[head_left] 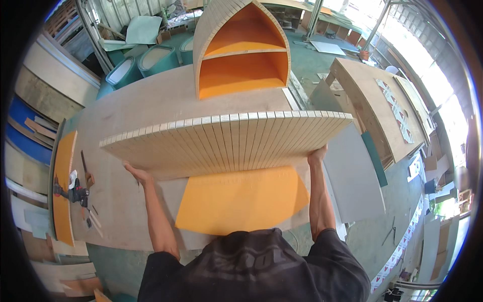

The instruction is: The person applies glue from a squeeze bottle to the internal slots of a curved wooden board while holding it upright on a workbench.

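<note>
A long wooden panel (226, 143) with many parallel grooves stands tilted on the table in front of me, its pale slotted edge up. My left hand (138, 174) supports its lower left part, the fingers partly behind the wood. At the lower right, my right hand (317, 155) grips the panel's edge. Between my forearms, an orange-faced board (241, 201) with angled corners lies flat, nearest me. Beyond the panel stands an arch-shaped cabinet (244, 74) with an orange inside, one shelf and a grooved outer skin.
A cordless drill (78, 194) and small tools lie at the table's left, beside a narrow orange board (64, 189). A grey sheet (354, 176) is on the right. Another wooden table (370, 83) stands farther right. Green oval-topped pieces (157, 59) stand behind the table (136, 108).
</note>
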Demonstrator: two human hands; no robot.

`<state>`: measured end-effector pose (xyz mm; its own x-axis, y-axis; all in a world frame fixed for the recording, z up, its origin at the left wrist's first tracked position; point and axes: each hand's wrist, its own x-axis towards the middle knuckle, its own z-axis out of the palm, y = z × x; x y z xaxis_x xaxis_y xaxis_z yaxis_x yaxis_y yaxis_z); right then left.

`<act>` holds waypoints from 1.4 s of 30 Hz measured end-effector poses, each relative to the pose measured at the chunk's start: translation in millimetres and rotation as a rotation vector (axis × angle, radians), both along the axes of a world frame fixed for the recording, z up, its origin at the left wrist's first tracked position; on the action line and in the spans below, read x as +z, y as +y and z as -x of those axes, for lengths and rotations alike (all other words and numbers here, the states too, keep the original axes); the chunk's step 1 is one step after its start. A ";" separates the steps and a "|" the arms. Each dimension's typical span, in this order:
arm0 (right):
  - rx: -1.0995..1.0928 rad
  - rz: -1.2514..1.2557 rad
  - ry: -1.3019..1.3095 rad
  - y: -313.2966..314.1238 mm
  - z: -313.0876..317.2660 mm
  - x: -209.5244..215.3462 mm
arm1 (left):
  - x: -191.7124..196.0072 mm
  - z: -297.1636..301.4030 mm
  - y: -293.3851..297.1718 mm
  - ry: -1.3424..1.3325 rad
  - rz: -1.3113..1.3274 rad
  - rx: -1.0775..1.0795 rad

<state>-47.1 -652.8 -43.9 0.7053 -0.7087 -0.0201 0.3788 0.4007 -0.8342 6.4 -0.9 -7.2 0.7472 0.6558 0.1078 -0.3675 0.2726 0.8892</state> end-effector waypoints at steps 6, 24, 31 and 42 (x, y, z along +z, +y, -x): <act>-0.015 -0.035 -0.019 -4.7 4.3 -3.8 | -0.1 -3.4 -6.5 0.017 -0.035 0.060; 0.271 0.085 -0.154 7.1 81.6 98.7 | 8.2 75.3 33.2 -0.269 -0.195 -0.069; 0.172 0.004 0.004 16.6 159.5 121.1 | 3.1 158.3 77.6 -0.220 -0.494 -0.053; 0.185 -0.039 0.096 25.2 201.2 85.1 | -21.5 202.3 126.2 -0.328 -0.336 -0.464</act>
<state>-248.3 -627.6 41.2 0.8168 -0.5646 -0.1184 0.2152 0.4885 -0.8456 -195.9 125.3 -28.7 0.8380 0.1643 0.5204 -0.5448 0.1954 0.8155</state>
